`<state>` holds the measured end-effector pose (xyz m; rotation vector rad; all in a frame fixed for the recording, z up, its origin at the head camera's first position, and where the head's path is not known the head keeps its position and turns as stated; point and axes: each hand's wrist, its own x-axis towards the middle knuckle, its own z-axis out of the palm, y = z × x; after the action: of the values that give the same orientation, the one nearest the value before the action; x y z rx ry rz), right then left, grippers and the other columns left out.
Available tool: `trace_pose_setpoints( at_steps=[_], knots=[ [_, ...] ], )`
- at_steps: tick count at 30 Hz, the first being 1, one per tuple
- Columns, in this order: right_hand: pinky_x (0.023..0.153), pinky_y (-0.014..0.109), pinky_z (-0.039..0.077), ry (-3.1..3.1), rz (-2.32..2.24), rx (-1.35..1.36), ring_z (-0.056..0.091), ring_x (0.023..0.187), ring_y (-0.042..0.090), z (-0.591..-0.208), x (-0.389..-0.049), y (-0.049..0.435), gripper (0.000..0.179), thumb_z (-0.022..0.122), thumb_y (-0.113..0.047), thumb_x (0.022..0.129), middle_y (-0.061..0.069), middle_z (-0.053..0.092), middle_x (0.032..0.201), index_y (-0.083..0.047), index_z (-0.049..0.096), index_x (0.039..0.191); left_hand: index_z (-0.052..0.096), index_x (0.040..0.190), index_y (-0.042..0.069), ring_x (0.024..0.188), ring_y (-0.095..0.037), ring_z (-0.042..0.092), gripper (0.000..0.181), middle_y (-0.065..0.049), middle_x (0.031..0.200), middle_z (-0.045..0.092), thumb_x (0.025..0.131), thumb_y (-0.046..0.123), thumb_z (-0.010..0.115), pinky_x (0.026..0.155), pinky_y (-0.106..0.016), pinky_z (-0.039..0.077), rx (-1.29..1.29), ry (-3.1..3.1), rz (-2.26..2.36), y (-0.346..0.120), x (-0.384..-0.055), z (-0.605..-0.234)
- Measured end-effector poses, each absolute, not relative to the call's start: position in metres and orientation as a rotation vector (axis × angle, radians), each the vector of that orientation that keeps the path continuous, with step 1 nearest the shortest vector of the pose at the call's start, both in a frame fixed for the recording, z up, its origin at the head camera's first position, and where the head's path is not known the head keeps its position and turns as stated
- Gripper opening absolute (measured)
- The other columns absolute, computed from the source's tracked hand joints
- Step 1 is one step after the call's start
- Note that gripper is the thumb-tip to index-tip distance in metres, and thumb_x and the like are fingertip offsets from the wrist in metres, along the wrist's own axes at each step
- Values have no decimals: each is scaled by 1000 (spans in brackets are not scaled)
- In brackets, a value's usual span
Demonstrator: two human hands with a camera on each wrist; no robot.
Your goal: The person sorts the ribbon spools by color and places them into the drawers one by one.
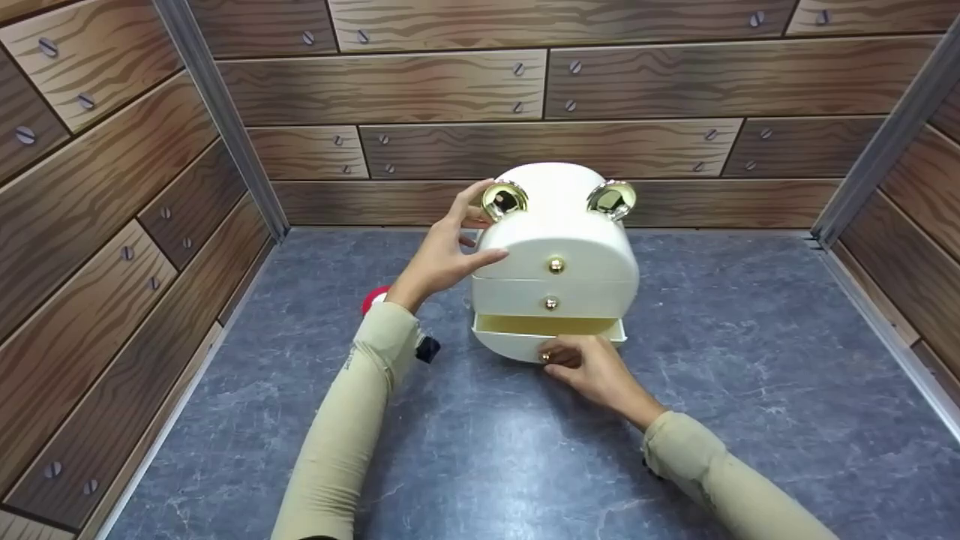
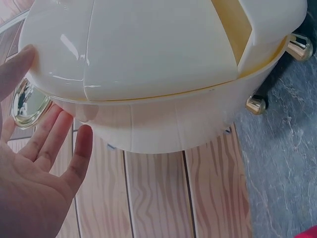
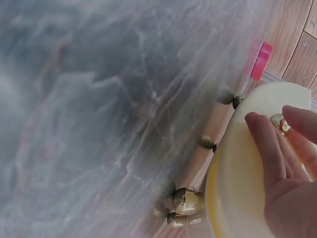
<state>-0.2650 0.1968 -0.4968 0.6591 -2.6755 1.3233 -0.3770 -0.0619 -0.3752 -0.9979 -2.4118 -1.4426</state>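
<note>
A glossy white storage box (image 1: 600, 262) with rounded sides, stacked drawers and two gold eye-like knobs on top stands mid-floor. Its bottom drawer (image 1: 502, 343) is pulled partly out, showing a yellowish inside. My left hand (image 1: 444, 255) rests on the box's upper left side; in the left wrist view the thumb touches the front and straight fingers reach along the side, beside a gold eye (image 2: 30, 101). At the bottom drawer, my right hand (image 1: 592, 367) pinches its small gold drawer knob (image 3: 280, 123) between thumb and fingers.
A red and white round object (image 1: 375, 298) lies left of the box, partly hidden by my left wrist. Gold feet (image 3: 187, 200) hold the box above the grey marbled surface (image 1: 750, 375). Wood-patterned walls (image 1: 480, 82) enclose the back and both sides.
</note>
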Motion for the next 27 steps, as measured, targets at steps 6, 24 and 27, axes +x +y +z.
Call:
trace_pose_setpoints(
  at_steps=[6,24,27],
  knots=[
    [78,30,63,-2661,1311,655,78,88,25,-496,-259,197,20,80,1,85,11,80,100,-4,79,105,26,163,38,122,-18,62,97,-5,130,62,86,40,85,96,-50,56,-1008,-2400,-1450,-62,-377,-374],
    [75,24,62,-2633,1320,642,78,83,20,-500,-240,198,16,80,1,85,7,80,93,-7,81,99,25,164,29,123,-17,62,97,-2,129,63,87,40,84,95,-44,56,-1008,-2421,-1412,-63,-376,-375],
    [73,24,62,-2641,1297,647,77,81,18,-500,-238,198,16,81,0,85,6,80,92,-8,82,98,25,164,31,122,-17,63,97,-2,129,63,87,40,84,95,-43,56,-1001,-2424,-1408,-63,-375,-375]
  ],
)
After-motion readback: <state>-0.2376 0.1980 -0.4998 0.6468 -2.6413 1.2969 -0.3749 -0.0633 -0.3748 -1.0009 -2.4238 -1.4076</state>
